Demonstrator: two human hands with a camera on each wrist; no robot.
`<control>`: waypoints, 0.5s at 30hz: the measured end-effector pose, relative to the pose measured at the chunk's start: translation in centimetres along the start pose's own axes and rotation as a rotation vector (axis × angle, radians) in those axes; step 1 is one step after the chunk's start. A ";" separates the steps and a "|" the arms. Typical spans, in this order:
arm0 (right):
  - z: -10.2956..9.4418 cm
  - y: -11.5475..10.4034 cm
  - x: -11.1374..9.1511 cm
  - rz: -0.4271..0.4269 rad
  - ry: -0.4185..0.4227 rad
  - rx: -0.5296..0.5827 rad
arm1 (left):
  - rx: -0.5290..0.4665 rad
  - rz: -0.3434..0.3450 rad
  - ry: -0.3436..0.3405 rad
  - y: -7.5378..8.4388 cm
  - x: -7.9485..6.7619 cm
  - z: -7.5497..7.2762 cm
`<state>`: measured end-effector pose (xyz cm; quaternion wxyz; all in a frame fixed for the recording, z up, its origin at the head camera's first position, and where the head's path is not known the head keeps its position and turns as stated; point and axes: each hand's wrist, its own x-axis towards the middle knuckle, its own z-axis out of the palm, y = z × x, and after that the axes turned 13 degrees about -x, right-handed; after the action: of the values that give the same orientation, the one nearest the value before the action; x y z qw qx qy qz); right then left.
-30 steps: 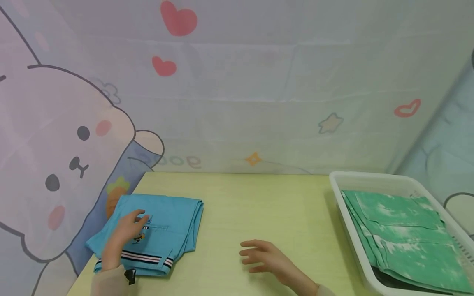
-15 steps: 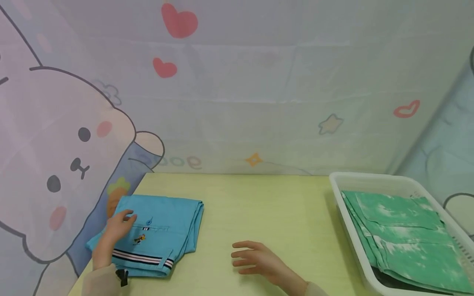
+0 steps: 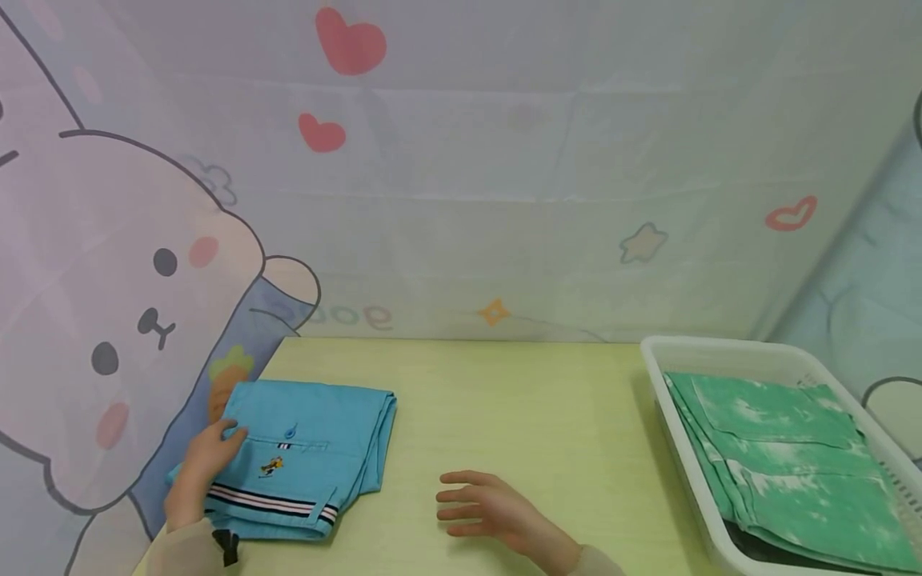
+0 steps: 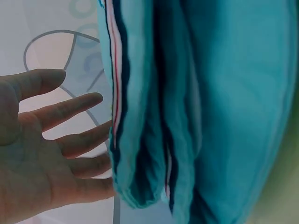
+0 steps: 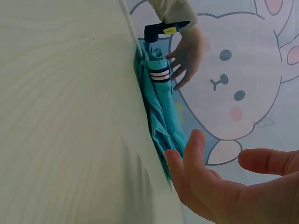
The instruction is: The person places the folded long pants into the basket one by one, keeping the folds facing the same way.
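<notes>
Folded light-blue trousers (image 3: 317, 416) lie at the left of the table, with a striped waistband, a buttoned pocket and a small embroidered figure. My left hand (image 3: 210, 452) is at their left side, fingers spread in the left wrist view, palm facing the folded layers of the trousers (image 4: 140, 107). Whether its fingertips touch the cloth I cannot tell. Over the middle of the table, my right hand (image 3: 497, 512) hovers with fingers extended and holds nothing. The right wrist view has its fingers apart, thumb away from them.
At the right stands a white plastic basket (image 3: 687, 472) with folded green-and-white tie-dye clothing (image 3: 785, 456) in it. The pale yellow table (image 3: 504, 400) meets a printed cloth backdrop (image 3: 461, 160) at the back and left.
My left hand has slid left across the trousers to their left edge. The right hand has drifted a little to the left. Trousers and basket stay put.
</notes>
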<state>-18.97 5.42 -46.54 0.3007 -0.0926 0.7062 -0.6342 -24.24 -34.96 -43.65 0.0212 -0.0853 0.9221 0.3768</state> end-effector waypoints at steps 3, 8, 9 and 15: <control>0.3 0.0 0.2 0.011 -0.009 0.018 | 0.008 -0.020 -0.018 -0.5 0.1 -0.2; 0.7 -0.1 0.9 0.047 -0.018 0.048 | 0.022 -0.067 -0.065 -1.1 0.1 -0.5; 0.8 -0.1 1.0 0.057 -0.017 0.054 | 0.024 -0.077 -0.075 -1.2 0.1 -0.6; 1.1 -0.1 1.5 0.091 -0.009 0.081 | 0.028 -0.095 -0.110 -1.4 0.2 -0.6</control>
<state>-19.63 3.73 -46.97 0.3361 -0.0510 0.6821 -0.6475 -24.18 -36.40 -44.22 0.0910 -0.1076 0.9196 0.3667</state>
